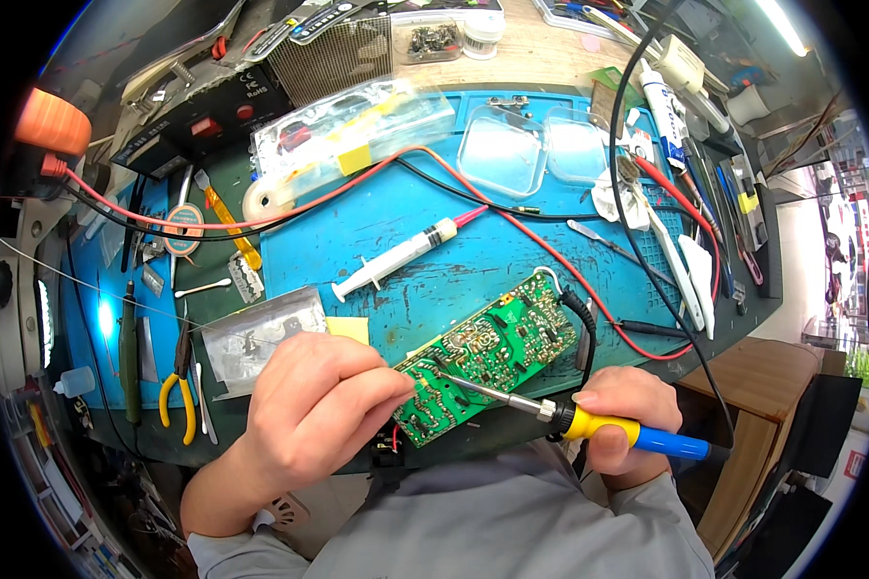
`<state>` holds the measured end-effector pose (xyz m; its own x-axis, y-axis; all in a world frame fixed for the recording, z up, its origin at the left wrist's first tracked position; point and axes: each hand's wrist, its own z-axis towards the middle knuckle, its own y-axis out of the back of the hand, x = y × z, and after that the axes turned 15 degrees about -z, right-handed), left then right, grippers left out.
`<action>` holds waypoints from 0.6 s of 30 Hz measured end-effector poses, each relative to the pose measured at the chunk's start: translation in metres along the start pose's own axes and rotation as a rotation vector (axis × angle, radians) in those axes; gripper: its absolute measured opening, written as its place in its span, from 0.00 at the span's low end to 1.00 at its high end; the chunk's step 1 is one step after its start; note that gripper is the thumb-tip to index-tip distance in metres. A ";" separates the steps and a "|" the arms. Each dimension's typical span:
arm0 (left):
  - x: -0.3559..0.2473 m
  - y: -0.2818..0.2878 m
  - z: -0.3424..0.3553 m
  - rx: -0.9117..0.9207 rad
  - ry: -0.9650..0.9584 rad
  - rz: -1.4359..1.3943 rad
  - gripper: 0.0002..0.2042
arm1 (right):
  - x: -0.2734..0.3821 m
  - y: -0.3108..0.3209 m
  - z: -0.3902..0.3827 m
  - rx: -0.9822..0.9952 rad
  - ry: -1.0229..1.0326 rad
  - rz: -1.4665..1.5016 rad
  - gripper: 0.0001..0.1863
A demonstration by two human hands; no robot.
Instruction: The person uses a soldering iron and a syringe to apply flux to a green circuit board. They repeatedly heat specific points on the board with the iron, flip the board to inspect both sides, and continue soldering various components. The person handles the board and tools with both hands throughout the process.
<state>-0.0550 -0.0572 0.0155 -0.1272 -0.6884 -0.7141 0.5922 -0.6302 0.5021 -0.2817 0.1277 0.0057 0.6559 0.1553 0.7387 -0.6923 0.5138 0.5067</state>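
Grasps a soldering iron (584, 422) by its handle (668, 444) in the right hand (635, 396) and apparently pinches a thin wire (48, 264) in the left hand (314, 410), over a probably light, stiff, fragile circuit board (490, 349), best held by its edges, at the near side of the blue mat (449, 282).

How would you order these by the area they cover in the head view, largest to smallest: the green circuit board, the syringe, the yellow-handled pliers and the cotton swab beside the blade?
1. Green circuit board
2. Syringe and yellow-handled pliers: too alike to rank
3. Cotton swab
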 end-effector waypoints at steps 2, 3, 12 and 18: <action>0.000 0.000 0.000 -0.002 0.000 0.001 0.14 | 0.000 0.000 0.000 -0.006 -0.017 -0.001 0.12; 0.001 0.000 0.000 -0.004 -0.002 0.002 0.14 | 0.000 -0.001 0.000 -0.014 -0.017 0.002 0.12; 0.000 -0.001 0.000 -0.004 -0.008 0.004 0.14 | 0.000 -0.001 -0.001 -0.029 -0.019 -0.006 0.12; -0.001 0.000 0.001 0.025 0.019 0.007 0.14 | 0.001 -0.001 -0.001 -0.028 -0.020 -0.010 0.11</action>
<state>-0.0555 -0.0564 0.0169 -0.1080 -0.6858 -0.7197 0.5727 -0.6347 0.5189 -0.2804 0.1283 0.0058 0.6562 0.1339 0.7426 -0.6770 0.5391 0.5011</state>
